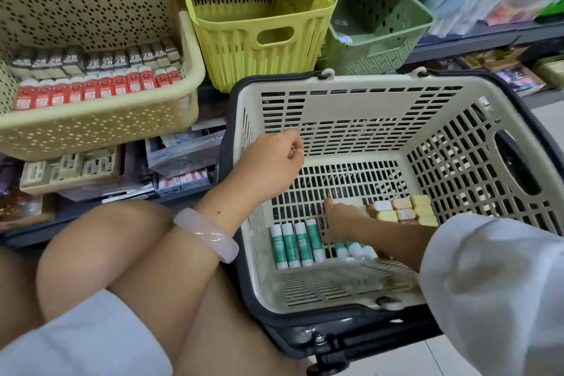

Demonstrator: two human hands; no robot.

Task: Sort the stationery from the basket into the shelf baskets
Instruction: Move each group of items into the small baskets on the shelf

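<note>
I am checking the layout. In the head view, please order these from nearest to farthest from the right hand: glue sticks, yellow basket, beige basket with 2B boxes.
From the right hand:
1. Glue sticks, beside it.
2. Yellow basket, on the shelf ahead.
3. Beige basket, far left.

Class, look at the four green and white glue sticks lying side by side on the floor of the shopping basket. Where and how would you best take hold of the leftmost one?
Grip the leftmost glue stick across its end nearest the basket's far wall, probably coming straight down from above. It lies flat, and its neighbour lies so close on the right that fingers have little room there. The left side is open, toward the shopping basket wall. The right hand already reaches down nearby.
</note>
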